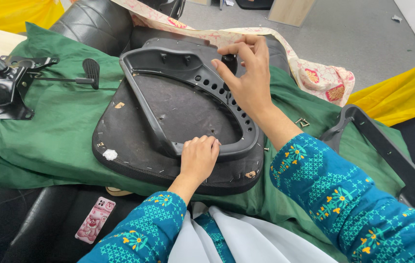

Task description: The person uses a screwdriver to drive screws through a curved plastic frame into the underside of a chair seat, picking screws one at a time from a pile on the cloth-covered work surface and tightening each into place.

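My left hand [198,158] presses closed-fingered on the near end of the grey plastic frame [188,85], pinning it to the upturned seat base [134,146]. My right hand [246,73] pinches a black knob [229,60] at the frame's far rim.

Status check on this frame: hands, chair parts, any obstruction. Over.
Left hand pressing black plastic armrest frame onto upturned black seat base. Right hand pinching small black knob. Nothing blocking.
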